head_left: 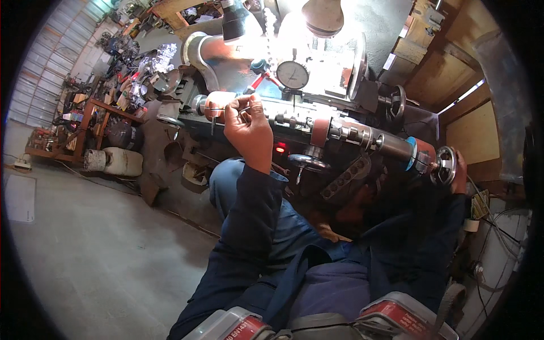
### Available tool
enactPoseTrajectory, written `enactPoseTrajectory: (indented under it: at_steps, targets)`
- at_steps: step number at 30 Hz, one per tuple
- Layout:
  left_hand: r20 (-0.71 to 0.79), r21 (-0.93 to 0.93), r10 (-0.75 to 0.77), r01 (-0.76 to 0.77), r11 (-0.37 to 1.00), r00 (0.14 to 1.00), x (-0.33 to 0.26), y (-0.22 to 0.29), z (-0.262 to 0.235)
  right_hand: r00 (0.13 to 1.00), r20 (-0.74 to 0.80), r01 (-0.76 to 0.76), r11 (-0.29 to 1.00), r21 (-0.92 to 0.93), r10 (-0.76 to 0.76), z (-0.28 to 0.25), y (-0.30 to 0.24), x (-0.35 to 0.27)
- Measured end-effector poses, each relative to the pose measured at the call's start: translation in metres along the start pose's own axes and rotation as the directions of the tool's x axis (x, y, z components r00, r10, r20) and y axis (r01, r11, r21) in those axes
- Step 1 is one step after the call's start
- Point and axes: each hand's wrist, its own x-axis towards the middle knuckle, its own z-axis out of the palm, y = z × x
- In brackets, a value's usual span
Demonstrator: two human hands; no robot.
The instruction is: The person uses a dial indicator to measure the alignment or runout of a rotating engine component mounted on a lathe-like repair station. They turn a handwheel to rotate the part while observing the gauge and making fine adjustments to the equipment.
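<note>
A crankshaft (283,119) lies lengthwise in a large grinding machine, between a red workhead (215,105) on the left and a red-and-blue end unit (419,154) on the right. My left hand (249,127) is raised in front of the shaft's left end, thumb and fingers pinched together. A thin metal piece seems to show at the fingertips, too small to name. Far to the right, my right hand (460,173) grips the rim of a handwheel (446,164), its fingers partly behind the wheel. A round dial gauge (292,75) stands over the middle of the shaft.
Bright lamps (323,17) hang above the machine. Another handwheel (309,162) sticks out at its front, near my knees. On the left are a rusty metal frame (85,130), a gas cylinder (113,161) and heaped metal parts. A cylinder head gasket-like plate (345,177) leans below the machine.
</note>
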Motion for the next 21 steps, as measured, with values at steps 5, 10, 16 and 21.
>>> enactPoseTrajectory:
  at_steps: [5, 10, 16, 21]
  targets:
    - [0.005, 0.006, -0.002, 0.002, 1.000, 1.000, 0.000, 0.002, 0.000, 0.976, 0.149, 0.215, 0.753, -0.622, -0.156, -0.005, 0.009, -0.004]
    - [0.000, -0.001, 0.000, 0.000, 1.000, 1.000, 0.001, -0.001, 0.000, 0.999, 0.004, -0.043, 0.829, -0.558, 0.054, 0.004, 0.013, -0.021]
    - [-0.001, 0.021, -0.007, 0.007, 1.000, 1.000, 0.001, 0.004, 0.001, 0.997, 0.057, -0.034, 0.934, -0.355, 0.058, -0.022, 0.067, -0.026]
    - [-0.010, 0.028, -0.011, 0.011, 1.000, 1.000, -0.004, 0.007, 0.001, 0.991, 0.046, -0.108, 0.945, -0.309, 0.128, -0.022, 0.048, -0.052]
